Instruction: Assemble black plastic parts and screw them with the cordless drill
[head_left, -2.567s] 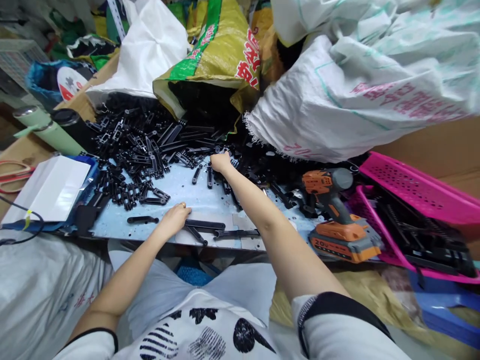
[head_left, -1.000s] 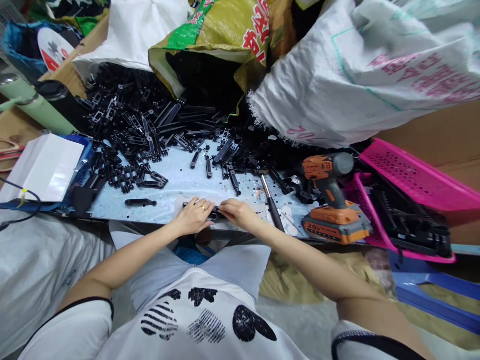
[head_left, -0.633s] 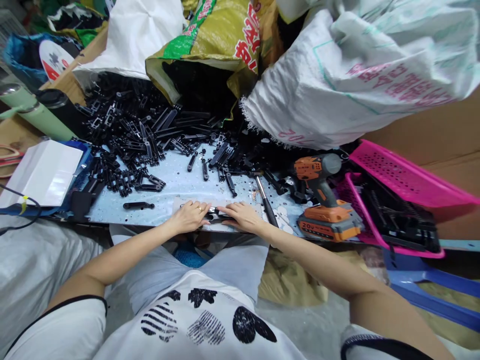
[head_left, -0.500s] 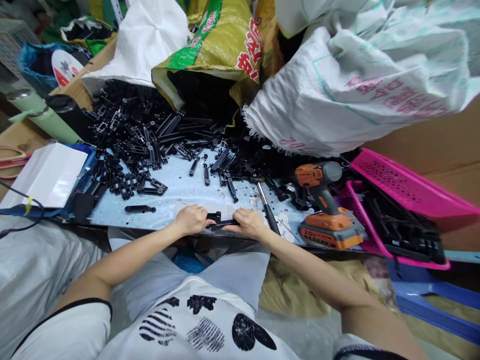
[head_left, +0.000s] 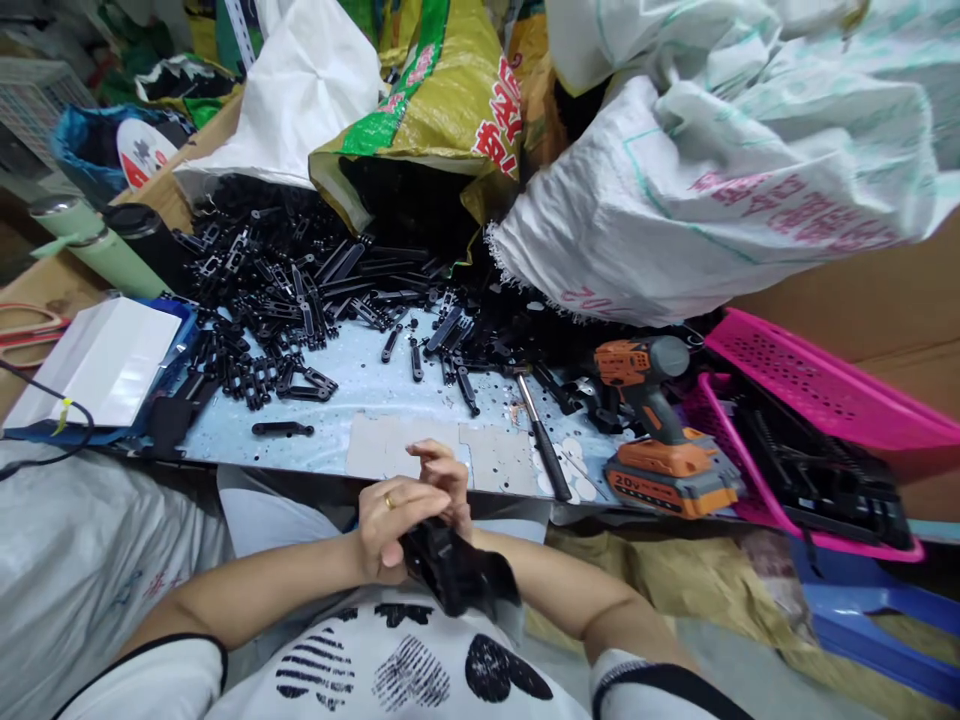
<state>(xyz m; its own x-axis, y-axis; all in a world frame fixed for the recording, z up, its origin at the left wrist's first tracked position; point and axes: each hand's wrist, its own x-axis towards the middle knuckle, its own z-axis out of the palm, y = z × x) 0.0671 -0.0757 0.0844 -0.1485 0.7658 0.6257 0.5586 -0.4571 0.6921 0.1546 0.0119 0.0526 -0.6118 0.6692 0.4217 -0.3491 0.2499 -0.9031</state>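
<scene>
A dark black part [head_left: 461, 575], blurred by motion, is between my hands close to my shirt. My left hand [head_left: 394, 520], with a ring on one finger, is wrapped against the upper left end of this part. Just behind it, my right hand [head_left: 448, 485] has its fingers partly curled and raised beside the part; what it grips is hidden. Grey card pieces [head_left: 405, 447] lie flat at the table edge beyond my hands. Heaped black parts [head_left: 255, 290] spread over the blue table top [head_left: 360, 365], and a single black part [head_left: 283, 429] rests near its front edge.
A hammer [head_left: 541, 430] lies right of the card, beside an orange cordless driver [head_left: 652, 425]. Further right is a pink basket [head_left: 817, 390] of black parts. Open sacks [head_left: 442, 110] stand behind the heap. At left are a white box [head_left: 97, 365] and a green bottle [head_left: 105, 245].
Both hands have come off the table edge toward my body and closer together. The black pieces they held over the card are gone from there, and a larger dark shape shows between them.
</scene>
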